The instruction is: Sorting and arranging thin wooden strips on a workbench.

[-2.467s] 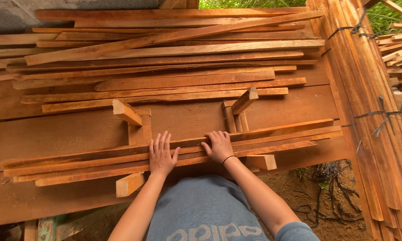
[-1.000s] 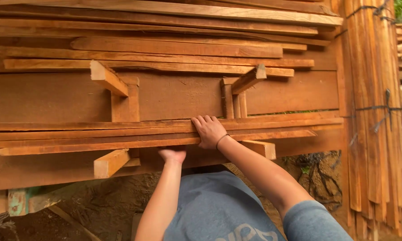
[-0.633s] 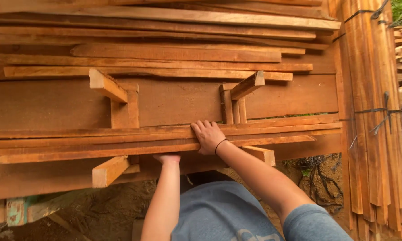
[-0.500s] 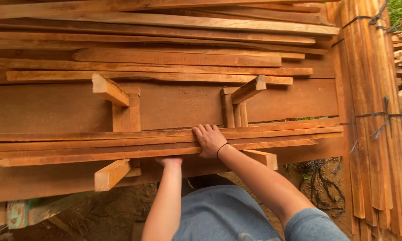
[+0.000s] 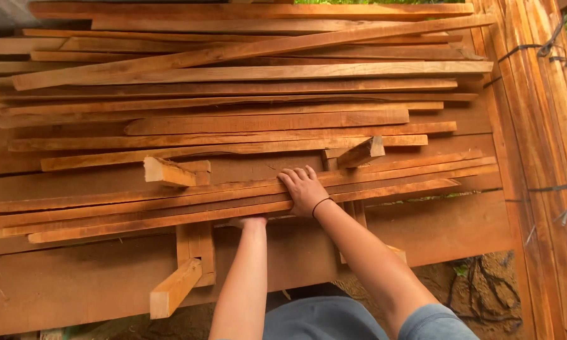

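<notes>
At mid-frame the right hand [image 5: 305,191] presses flat, fingers spread, on the bundle of thin slats [image 5: 170,204] while the left hand [image 5: 249,221], grip hidden beneath, supports it above the bench [image 5: 76,283].

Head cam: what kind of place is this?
Probably an outdoor timber yard or woodworking spot: loose wooden slats piled on a plank bench, strapped bundles of slats at the right, bare dirt ground below.

Slat bundle [image 5: 170,204] under right hand [image 5: 305,192]: raw sawn wood, reddish-orange, matt, rough grain. Left hand [image 5: 249,221] beneath bundle. Wide bench boards [image 5: 76,283]: same wood, darker, dusty matt. Support blocks [image 5: 173,288]: paler cut wood. Right-side tied bundle [image 5: 535,126]: dark straps, material unclear. Shirt [image 5: 321,318]: grey-blue cloth, matt.
</notes>
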